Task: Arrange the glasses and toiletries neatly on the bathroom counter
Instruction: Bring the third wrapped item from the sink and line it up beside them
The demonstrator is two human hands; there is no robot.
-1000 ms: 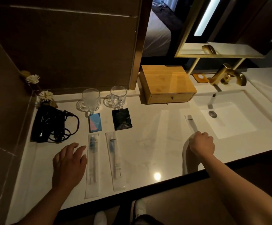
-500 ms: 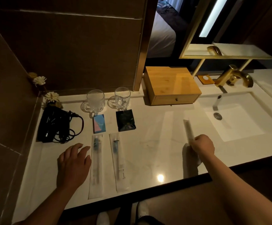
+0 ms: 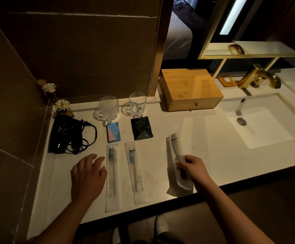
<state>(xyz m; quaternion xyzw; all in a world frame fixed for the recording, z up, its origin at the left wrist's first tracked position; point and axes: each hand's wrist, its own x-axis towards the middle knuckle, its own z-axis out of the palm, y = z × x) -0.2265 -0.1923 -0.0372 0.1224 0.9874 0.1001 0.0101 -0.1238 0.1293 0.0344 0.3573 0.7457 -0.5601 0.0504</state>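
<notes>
White counter (image 3: 204,148) lies bare right of the comb packet (image 3: 175,152), pinched in right grip (image 3: 189,166); left hand (image 3: 88,175) spread.

Your two bare hands reach forward and down.
Your left hand (image 3: 87,175) lies flat, fingers (image 3: 92,158) spread; your right hand (image 3: 192,167) has its fingers curled closed in a grip.

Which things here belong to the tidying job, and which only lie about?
Job: two glasses, two wrapped toothbrushes, wrapped comb, blue box, black sachet.
Lying about: hair dryer, wooden box, tap, flowers.
</notes>
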